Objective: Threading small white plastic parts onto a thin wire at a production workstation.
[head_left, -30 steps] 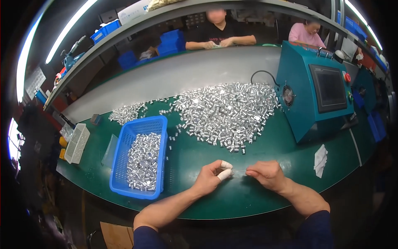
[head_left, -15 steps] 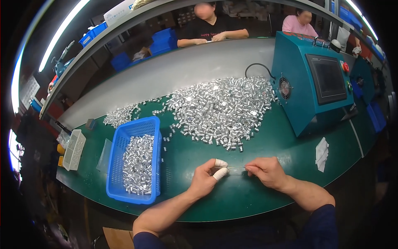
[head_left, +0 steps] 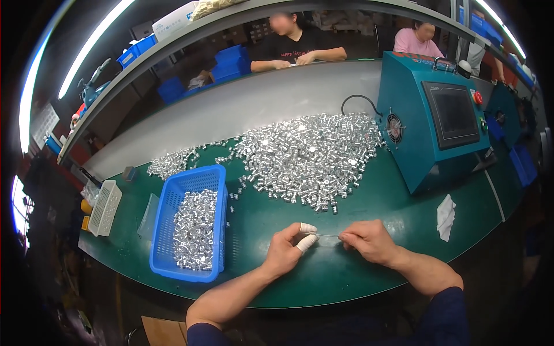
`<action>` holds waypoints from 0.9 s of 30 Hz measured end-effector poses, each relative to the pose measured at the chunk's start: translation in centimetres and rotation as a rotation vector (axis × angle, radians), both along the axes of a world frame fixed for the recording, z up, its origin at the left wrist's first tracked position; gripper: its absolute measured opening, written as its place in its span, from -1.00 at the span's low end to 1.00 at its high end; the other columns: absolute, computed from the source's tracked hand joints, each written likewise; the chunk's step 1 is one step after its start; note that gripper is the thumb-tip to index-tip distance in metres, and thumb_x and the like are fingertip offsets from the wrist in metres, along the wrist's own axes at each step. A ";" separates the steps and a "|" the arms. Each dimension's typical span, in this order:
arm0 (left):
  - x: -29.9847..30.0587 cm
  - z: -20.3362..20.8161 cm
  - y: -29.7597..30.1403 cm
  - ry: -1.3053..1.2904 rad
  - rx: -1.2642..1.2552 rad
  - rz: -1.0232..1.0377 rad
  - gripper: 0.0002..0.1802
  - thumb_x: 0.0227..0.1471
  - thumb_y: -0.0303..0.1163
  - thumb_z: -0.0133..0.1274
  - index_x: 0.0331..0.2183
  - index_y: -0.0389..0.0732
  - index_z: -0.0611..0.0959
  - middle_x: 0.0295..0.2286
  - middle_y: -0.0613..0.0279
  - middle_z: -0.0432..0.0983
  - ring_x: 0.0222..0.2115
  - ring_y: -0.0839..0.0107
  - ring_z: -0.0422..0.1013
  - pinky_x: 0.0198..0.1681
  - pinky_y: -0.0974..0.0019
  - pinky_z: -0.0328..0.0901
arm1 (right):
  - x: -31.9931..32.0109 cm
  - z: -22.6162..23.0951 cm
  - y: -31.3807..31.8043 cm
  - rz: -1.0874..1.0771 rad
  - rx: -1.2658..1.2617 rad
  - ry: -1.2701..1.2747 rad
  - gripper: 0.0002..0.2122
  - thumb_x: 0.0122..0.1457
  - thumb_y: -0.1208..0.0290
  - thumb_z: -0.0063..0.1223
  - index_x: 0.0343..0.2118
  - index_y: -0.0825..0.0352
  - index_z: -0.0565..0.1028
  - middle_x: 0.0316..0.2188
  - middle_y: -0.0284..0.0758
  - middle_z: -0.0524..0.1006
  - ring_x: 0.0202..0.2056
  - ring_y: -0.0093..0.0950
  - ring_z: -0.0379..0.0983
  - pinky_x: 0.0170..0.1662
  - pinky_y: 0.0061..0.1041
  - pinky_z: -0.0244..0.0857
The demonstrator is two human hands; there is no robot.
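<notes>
Over the near part of the green table point(head_left: 254, 288), a thin, straight, pale rod point(head_left: 328, 235) spans the gap between my hands. My left hand point(head_left: 283, 252) pinches its left end between thumb and finger, both covered in white finger cots. Whether a small part sits between those fingertips is too fine to tell. The bare fingers of my right hand point(head_left: 370, 239) are closed on the rod's other end. Beyond my hands spreads a large heap of small silvery metal fittings point(head_left: 306, 158). A blue perforated basket point(head_left: 220, 230) to the left holds more such fittings point(head_left: 195, 230).
A teal machine point(head_left: 407, 144) with a dark screen stands at right, a crumpled white cloth point(head_left: 445, 218) before it. A white basket point(head_left: 106, 209) is at far left. Behind the grey panel point(head_left: 242, 112) a person in black point(head_left: 297, 46) and one in pink point(head_left: 415, 43) sit.
My right hand has shifted slightly left, closer to my left hand, and less of the rod shows between them. The whole view has tilted a little.
</notes>
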State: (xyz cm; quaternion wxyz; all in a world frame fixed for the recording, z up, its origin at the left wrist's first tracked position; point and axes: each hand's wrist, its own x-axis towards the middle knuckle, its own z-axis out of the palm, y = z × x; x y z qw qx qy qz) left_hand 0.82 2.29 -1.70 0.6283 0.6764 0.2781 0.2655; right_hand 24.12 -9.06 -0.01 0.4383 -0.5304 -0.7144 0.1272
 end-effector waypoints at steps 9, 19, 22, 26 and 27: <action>0.0 0.0 0.1 0.003 -0.071 -0.005 -0.78 0.19 -0.47 0.15 -0.12 -0.30 0.59 -0.27 0.17 0.64 -0.29 0.50 0.55 -0.32 0.46 0.44 | -1.4 1.4 -0.1 -0.035 -0.518 0.756 -0.80 0.30 0.35 0.12 -0.28 0.42 0.60 -0.58 -0.38 0.56 -0.51 -0.56 0.55 -0.49 -0.60 0.36; 0.0 -0.1 -0.1 0.012 0.221 0.010 -0.78 0.18 -0.49 0.16 -0.13 -0.30 0.59 -0.28 0.17 0.64 -0.30 0.47 0.55 -0.32 0.43 0.46 | 0.5 0.0 0.1 0.043 -0.779 0.823 -0.84 0.23 0.41 0.20 -0.24 0.39 0.59 -0.57 -0.33 0.56 -0.50 -0.55 0.54 -0.45 -0.54 0.40; 0.0 -0.1 0.1 0.010 0.183 0.010 -0.78 0.18 -0.49 0.16 -0.12 -0.30 0.59 -0.28 0.17 0.63 -0.30 0.47 0.55 -0.31 0.43 0.46 | 0.0 -0.4 0.2 0.075 -0.792 0.829 -0.84 0.19 0.42 0.22 -0.22 0.37 0.58 -0.56 -0.30 0.56 -0.50 -0.53 0.55 -0.46 -0.52 0.41; 0.0 0.5 0.3 0.002 -0.122 0.032 -0.75 0.17 -0.48 0.17 -0.11 -0.31 0.58 -0.28 0.15 0.64 -0.30 0.48 0.55 -0.31 0.46 0.45 | -1.3 2.2 0.0 -0.055 -0.041 0.164 -0.84 0.20 0.42 0.22 -0.22 0.37 0.58 -0.57 -0.31 0.56 -0.51 -0.54 0.55 -0.47 -0.51 0.41; 0.7 0.6 0.4 -0.012 -0.159 0.004 -0.74 0.17 -0.47 0.18 -0.10 -0.31 0.58 -0.28 0.15 0.64 -0.30 0.48 0.55 -0.31 0.46 0.44 | -0.5 2.1 -0.5 -0.052 0.084 -0.022 -0.84 0.19 0.42 0.23 -0.22 0.36 0.58 -0.58 -0.31 0.55 -0.51 -0.54 0.55 -0.47 -0.49 0.42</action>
